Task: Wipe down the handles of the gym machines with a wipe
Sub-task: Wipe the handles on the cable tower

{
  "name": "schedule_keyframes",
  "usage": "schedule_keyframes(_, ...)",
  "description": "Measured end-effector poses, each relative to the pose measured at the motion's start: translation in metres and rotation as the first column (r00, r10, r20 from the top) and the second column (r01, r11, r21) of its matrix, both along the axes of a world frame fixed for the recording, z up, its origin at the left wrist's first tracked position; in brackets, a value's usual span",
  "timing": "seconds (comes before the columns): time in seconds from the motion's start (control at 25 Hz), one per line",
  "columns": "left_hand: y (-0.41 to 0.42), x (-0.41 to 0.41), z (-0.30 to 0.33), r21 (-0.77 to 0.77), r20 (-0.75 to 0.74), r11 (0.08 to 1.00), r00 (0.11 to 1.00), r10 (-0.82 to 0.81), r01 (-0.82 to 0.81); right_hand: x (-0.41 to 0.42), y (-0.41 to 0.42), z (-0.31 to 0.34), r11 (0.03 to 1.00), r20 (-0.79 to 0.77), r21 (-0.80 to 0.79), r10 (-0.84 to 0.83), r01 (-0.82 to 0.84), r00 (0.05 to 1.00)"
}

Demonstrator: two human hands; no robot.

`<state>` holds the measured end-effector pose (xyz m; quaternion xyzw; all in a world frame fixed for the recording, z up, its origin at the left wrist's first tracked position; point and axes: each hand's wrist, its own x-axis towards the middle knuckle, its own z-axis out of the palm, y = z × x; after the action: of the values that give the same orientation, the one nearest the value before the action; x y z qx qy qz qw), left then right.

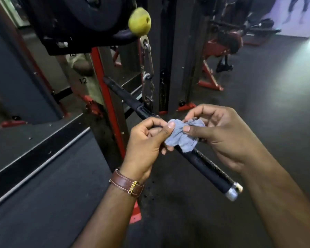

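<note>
A black straight bar handle with a silver end cap hangs by a metal carabiner and chain from the cable machine and runs diagonally from upper left to lower right. A crumpled grey-blue wipe sits on the bar's middle. My left hand, with a brown watch strap at the wrist, pinches the wipe's left side and curls around the bar. My right hand pinches the wipe's right side with thumb and fingers. The bar section under the wipe and hands is hidden.
A yellow-green stopper ball sits on the cable above the carabiner. The red machine upright and black weight stack stand at left, with a mirror behind. Red-framed benches stand at the back right on dark rubber floor.
</note>
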<state>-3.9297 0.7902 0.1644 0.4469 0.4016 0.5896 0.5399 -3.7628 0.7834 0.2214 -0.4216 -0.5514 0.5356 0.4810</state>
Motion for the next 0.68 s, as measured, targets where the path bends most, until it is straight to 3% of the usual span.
schedule_keyframes(0.12,0.017,0.005,-0.013,-0.06,-0.013,0.966,0.968,0.252,-0.253,0.009,0.043,-0.005,1.0,0.026,0.002,0.01,-0.01,1.0)
schedule_keyframes(0.32,0.026,0.023,-0.038,-0.19,0.021,0.76,0.771,0.636,-0.622,0.012,0.093,-0.021,0.988,0.045,0.102,0.108,-0.112,0.993)
schedule_keyframes(0.56,-0.001,0.076,-0.039,-0.333,0.078,0.559,0.569,0.819,-0.759,0.018,0.128,-0.053,0.928,0.079,0.253,0.262,-0.274,0.962)
schedule_keyframes(0.68,-0.016,0.115,-0.041,-0.356,0.152,0.57,0.556,0.817,-0.741,0.025,0.135,-0.065,0.856,0.113,0.316,0.394,-0.409,0.912)
